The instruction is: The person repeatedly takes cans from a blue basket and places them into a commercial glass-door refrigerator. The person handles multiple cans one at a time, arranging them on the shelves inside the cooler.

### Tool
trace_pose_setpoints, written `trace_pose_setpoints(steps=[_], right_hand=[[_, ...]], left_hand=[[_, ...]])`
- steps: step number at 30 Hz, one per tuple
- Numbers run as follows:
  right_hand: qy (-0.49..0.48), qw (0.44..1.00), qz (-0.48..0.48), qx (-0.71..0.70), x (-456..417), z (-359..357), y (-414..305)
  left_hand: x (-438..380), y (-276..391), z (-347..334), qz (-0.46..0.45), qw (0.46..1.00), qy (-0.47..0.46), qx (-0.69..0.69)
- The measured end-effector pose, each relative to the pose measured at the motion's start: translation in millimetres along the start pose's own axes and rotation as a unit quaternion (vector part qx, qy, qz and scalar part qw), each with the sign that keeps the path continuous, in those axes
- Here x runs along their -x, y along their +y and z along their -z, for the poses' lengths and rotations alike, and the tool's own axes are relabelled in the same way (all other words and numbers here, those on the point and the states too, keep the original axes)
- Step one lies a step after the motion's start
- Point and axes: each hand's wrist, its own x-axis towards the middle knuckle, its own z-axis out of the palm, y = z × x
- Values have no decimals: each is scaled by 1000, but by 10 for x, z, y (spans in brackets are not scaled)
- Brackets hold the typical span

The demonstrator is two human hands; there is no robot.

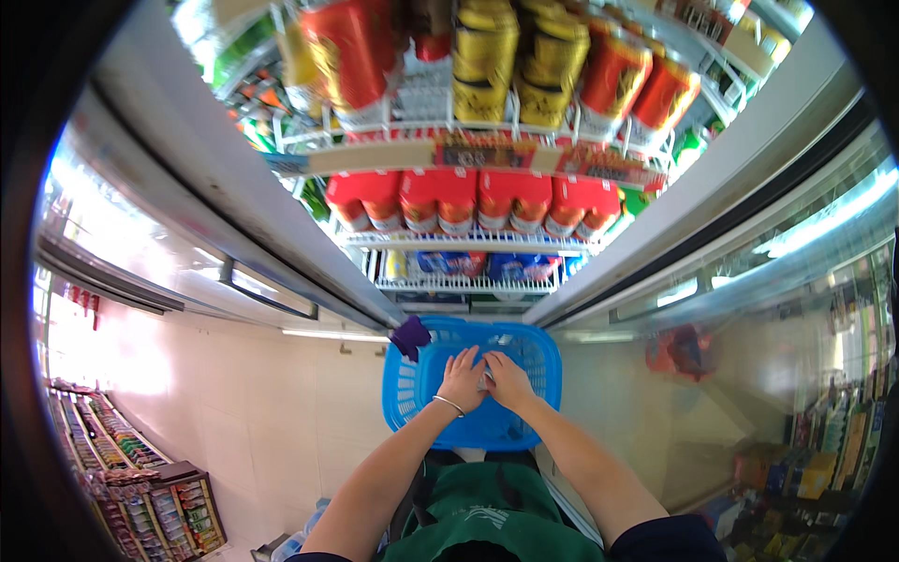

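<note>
A blue plastic basket [544,421] with slotted sides sits on the floor right before me, at the foot of an upright drinks cooler. My left hand [462,385] and my right hand [508,381] meet above the basket, fingertips close together. A small pale patch shows between them, too small to name; whether either hand grips it is unclear. A silvery bangle [449,405] circles my left wrist. Over the basket's far left rim hangs a purple cloth [410,338].
Cooler shelves hold gold cans [484,63], red cans [614,77] and red-wrapped can packs [439,200]. Glass doors stand ajar at left [175,239] and right [758,260]. A snack rack [168,513] occupies the lower left. Boxes [786,474] show through the right glass.
</note>
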Motion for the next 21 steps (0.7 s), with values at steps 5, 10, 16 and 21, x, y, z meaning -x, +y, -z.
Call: trace_pose_setpoints(steps=[5,10,16,21], right_hand=[[137,982,125,-41,-768,1047,-1089],[282,909,300,-72,-1636,2160,-2338],[397,873,266,-98,-2830,3006,-3328],[244,947,189,-83,-3337,3221,-3653]], left_hand=[[-81,41,1366,-154,964,211,41],[22,265,3071,-212,876,427,71],[-252,37,3896,-136,863,486,-14],[-421,-135,3885,-84,889,450,-15]])
